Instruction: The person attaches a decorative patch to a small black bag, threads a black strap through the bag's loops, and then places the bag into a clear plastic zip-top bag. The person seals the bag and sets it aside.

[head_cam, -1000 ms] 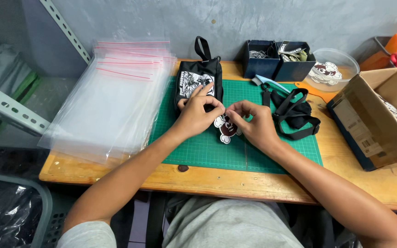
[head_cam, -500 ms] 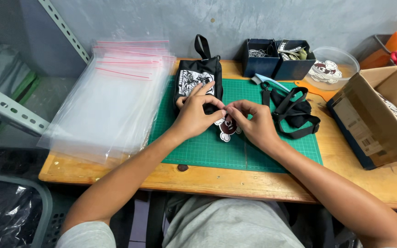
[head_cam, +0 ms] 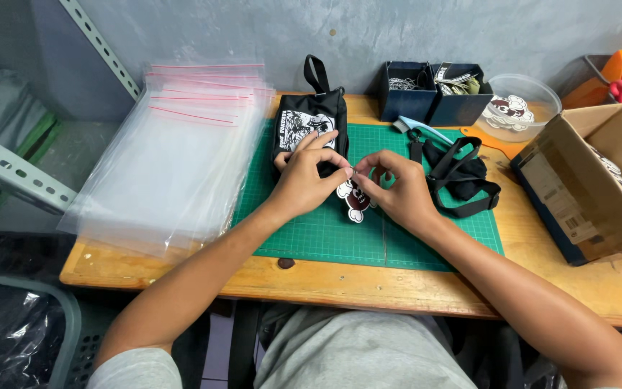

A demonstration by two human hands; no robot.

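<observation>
The left hand (head_cam: 304, 176) and the right hand (head_cam: 397, 191) met above the green cutting mat (head_cam: 325, 238), near its centre. The fingers of both hands were pressed together in pinches on a small part at the top of a flat charm (head_cam: 355, 202), white and dark red in colour; what that small part was could not be told. The charm hung just below the fingertips, over the mat.

A black pouch (head_cam: 311, 119) with a white printed panel and a top loop lay at the far left corner of the mat, partly under the left hand. A bundle of black straps (head_cam: 462, 176) lay on the right part of the mat. A stack of clear zip bags (head_cam: 174, 158) lay left of the mat, overhanging the counter (head_cam: 412, 288) edge. Two dark blue bins (head_cam: 433, 94) stood beyond the mat's far edge. A clear round tub (head_cam: 520, 108) holding similar charms stood right of the bins. An open cardboard box (head_cam: 592, 180) stood right of the mat.
</observation>
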